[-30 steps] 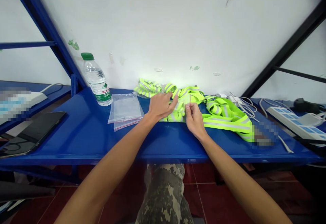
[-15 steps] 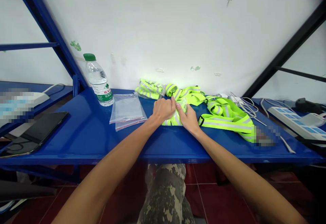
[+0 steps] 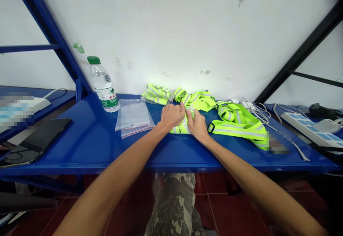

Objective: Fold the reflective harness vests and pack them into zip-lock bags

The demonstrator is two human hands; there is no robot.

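Note:
In the middle of the blue table, both hands pinch the top of a clear plastic bag point(image 3: 182, 127) with a folded neon yellow reflective strap inside. My left hand point(image 3: 172, 116) is closed on the bag's upper left side, knuckles up. My right hand point(image 3: 198, 124) is closed on its right side, thumb beside the left fingers. Behind them lie a filled bag of reflective strap point(image 3: 157, 93) and a loose reflective strap point(image 3: 199, 99). More reflective strap point(image 3: 238, 128) with a black buckle spreads to the right. The bag's top edge is mostly hidden by fingers.
Left of my hands lies a stack of clear zip bags point(image 3: 134, 114), with a water bottle point(image 3: 104, 85) behind it. A dark tablet point(image 3: 37, 139) rests at the left. White cables point(image 3: 258, 111) and a power strip point(image 3: 313, 128) are at the right. A white wall rises behind.
My right fingers have curled in tighter around the bag's right side. The left hand stays nearly in place, and the other things have not moved.

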